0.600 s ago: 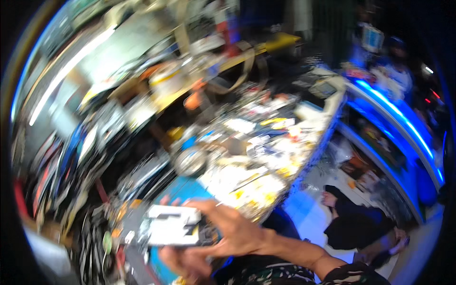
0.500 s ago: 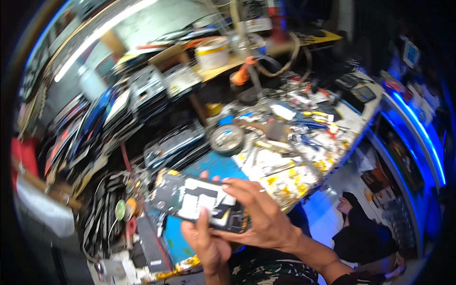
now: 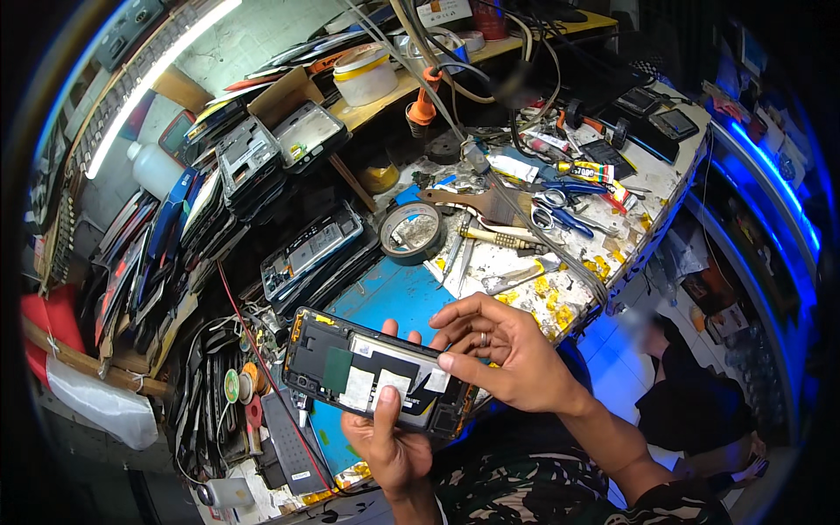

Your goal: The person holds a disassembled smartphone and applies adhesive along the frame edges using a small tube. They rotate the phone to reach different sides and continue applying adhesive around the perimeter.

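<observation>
A smartphone (image 3: 317, 348) with its back cover off lies tilted across my left hand (image 3: 391, 448). The fingers support it from behind and the thumb presses on the battery (image 3: 420, 374), which carries white patches and dark strips. A green patch and yellow bits show on the phone's black inner frame. My right hand (image 3: 529, 372) hovers over the phone's right end, thumb tip at its upper edge by a white patch. The other right fingers are curved and apart, with nothing visible between them and the thumb. A ring is on one finger.
A blue mat (image 3: 394, 293) lies under the phone. Beyond it are a tape roll (image 3: 411, 233), a brush (image 3: 494, 206), scissors (image 3: 549, 210) and pliers (image 3: 573, 224). Phone parts are stacked at left, near a grey slab (image 3: 289, 442). Another person (image 3: 691, 394) is at right.
My right hand has loosened from the phone's right end and lifted, its fingers spreading. The left hand keeps hold of the phone. The view has shifted slightly and sharpened.
</observation>
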The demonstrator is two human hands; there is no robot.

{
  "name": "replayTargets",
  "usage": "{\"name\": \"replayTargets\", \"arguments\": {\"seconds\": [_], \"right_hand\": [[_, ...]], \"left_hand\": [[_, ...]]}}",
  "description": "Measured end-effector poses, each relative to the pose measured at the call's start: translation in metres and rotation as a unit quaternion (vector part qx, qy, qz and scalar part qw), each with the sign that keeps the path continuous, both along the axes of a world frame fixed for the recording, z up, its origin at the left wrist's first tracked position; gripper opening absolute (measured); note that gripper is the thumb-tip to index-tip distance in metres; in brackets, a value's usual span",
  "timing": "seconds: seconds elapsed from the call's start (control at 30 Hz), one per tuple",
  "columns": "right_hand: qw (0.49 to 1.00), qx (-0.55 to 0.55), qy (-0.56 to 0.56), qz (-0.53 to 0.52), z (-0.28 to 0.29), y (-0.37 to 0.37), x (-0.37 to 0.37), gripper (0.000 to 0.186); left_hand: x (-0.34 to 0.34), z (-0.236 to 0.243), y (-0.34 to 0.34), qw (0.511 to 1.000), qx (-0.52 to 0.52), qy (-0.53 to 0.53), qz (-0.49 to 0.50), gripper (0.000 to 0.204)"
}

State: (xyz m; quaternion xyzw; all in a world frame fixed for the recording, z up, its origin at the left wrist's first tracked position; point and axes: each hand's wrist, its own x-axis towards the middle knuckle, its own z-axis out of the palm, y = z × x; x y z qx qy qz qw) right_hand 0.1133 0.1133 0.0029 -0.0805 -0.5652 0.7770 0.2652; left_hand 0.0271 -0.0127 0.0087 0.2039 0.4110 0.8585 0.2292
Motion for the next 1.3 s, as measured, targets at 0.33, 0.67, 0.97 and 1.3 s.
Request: {"name": "replayTargets", "arguments": {"seconds": [0.33, 0.67, 0.97, 1.3], "right_hand": [[1.0, 0.009, -0.025, -0.004, -0.007, 0.002, 0.0, 0.025], [0.862, 0.446, -0.023, -0.241, 0.02, 0.006, -0.004, 0.037], [0.797, 0.571, -0.033, -0.195, 0.014, -0.014, -0.004, 0.053], [0.817, 0.553, -0.041, -0.158, 0.01, -0.012, -0.009, 0.076]], "left_hand": [[0.015, -0.011, -0.016, 0.996, -0.082, 0.042, -0.023, 0.053], [0.008, -0.005, -0.008, 0.994, -0.097, 0.008, -0.042, 0.036], [0.007, -0.012, -0.013, 0.995, -0.074, 0.029, -0.068, 0.039], [0.006, -0.011, -0.012, 0.998, -0.046, 0.013, -0.05, 0.04]]}}
